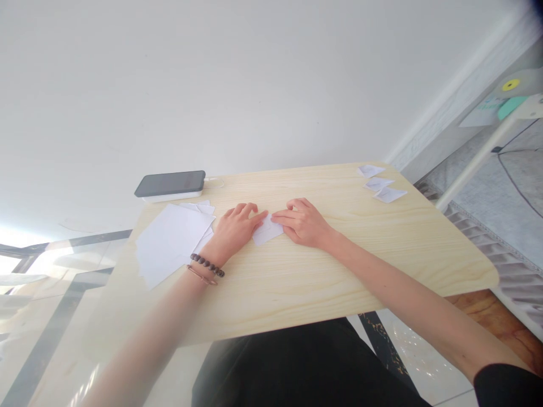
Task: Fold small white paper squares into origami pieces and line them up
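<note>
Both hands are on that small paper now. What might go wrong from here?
1. The small paper could skew or crease unevenly if the left hand and right hand press unequally on it.
2. The beaded bracelet sits close to the loose white sheets, so that wrist might brush them askew.
3. The three folded pieces lie near the table's edge; a bump might shift them.

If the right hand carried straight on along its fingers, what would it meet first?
The right hand would probably meet the left hand first, at its fingertips, across the small white paper; depth is unclear.
</note>
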Demonstrator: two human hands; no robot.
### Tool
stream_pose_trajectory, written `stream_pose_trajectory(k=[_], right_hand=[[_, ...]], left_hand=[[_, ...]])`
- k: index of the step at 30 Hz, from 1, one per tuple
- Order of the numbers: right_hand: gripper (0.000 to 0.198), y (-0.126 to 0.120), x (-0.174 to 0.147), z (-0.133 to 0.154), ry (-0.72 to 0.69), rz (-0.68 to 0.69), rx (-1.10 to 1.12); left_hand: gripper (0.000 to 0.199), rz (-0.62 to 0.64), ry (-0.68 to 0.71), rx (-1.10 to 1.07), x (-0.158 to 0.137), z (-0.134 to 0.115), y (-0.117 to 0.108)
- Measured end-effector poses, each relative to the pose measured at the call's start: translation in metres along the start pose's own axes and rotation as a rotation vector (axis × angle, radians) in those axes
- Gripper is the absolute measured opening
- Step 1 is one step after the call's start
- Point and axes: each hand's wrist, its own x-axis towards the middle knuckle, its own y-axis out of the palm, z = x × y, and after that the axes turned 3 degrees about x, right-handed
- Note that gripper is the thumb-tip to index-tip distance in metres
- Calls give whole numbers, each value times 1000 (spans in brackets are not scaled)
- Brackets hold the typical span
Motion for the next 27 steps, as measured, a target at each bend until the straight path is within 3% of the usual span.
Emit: stream_pose_trajectory(k=[19, 27], right_hand=[[28, -4, -19, -7, 34, -88, -31], [29, -4, -4, 0, 94, 12, -32]], left_hand=[[32, 0, -14, -12, 0, 0, 2], [38, 3, 7, 2, -1, -1, 2]])
